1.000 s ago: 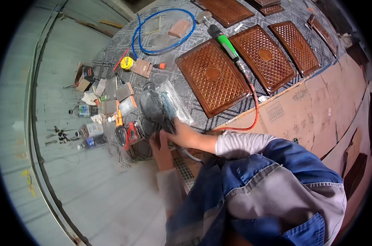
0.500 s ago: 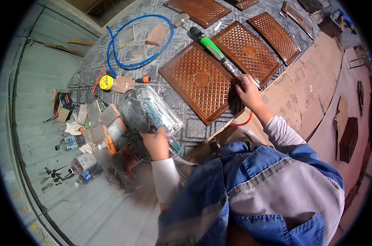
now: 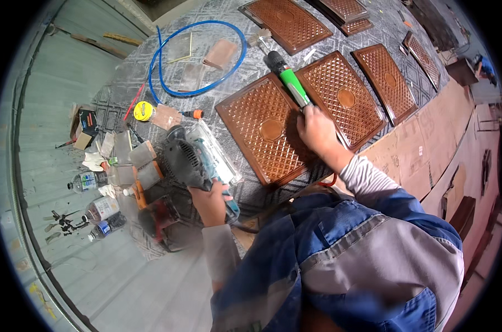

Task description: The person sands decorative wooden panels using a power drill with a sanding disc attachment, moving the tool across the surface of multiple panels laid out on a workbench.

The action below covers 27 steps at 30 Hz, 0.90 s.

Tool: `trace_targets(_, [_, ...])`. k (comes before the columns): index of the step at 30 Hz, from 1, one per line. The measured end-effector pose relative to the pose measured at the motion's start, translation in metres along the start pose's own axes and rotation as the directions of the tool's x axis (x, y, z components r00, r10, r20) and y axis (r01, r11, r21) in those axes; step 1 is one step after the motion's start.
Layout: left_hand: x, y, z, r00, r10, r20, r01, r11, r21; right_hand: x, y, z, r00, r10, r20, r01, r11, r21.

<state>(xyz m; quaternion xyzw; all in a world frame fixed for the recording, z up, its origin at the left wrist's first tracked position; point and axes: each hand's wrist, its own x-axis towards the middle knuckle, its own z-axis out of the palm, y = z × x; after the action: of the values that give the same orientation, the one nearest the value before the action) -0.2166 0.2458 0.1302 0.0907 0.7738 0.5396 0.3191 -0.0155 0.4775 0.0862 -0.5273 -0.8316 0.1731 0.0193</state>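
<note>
My left hand (image 3: 209, 203) is closed round the rear handle of a dusty grey and teal power sander (image 3: 185, 161), which rests on the patterned cloth. My right hand (image 3: 317, 133) is wrapped round the near end of a green tool (image 3: 293, 86) with a black collar and a small tan brush (image 3: 260, 39) at its far tip. That tool lies across the gap between a brown diamond-patterned panel (image 3: 256, 144) and a second similar panel (image 3: 345, 83). Shadow from my right arm falls on the nearer panel. My palm hides the tool's lower end.
More brown panels (image 3: 385, 83) lie at the back and right. A blue hose loop (image 3: 243, 50), a yellow round tin (image 3: 143, 110) and abrasive pads (image 3: 220, 53) sit left. Bottles (image 3: 101, 210) and an open box (image 3: 86, 130) are at far left. Cardboard (image 3: 411, 144) edges the table's right side.
My right hand has moved up and left along the green tool, nearer its green body. My left hand stays on the sander. The view has shifted slightly.
</note>
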Motion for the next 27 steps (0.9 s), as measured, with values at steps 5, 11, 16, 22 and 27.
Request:
trace_targets(5, [0.007, -0.016, -0.005, 1.0, 0.021, -0.021, -0.022, 0.999, -0.039, -0.004, 0.019, 0.042, 0.979, -0.198, 0.05, 0.204, 0.948, -0.242])
trace_targets(11, [0.006, -0.004, 0.002, 0.994, -0.054, -0.096, 0.056, 0.998, 0.021, 0.011, 0.0, 0.037, 0.93, -0.349, 0.113, 0.364, 0.916, -0.17])
trace_targets(16, [0.003, -0.002, 0.004, 0.988, -0.042, -0.149, 0.05, 0.997, 0.057, 0.006, -0.017, 0.047, 0.907, -0.344, 0.242, 0.39, 0.904, -0.177])
trace_targets(22, [0.011, -0.011, -0.006, 0.993, -0.04, -0.111, 0.053, 0.991, 0.125, 0.005, -0.009, 0.036, 0.891, -0.408, 0.201, 0.434, 0.894, -0.109])
trace_targets(27, [-0.007, -0.008, -0.009, 0.98, 0.132, -0.151, -0.031, 0.845, 0.534, 0.043, 0.005, -0.007, 0.923, -0.366, -0.115, 0.378, 0.92, 0.105])
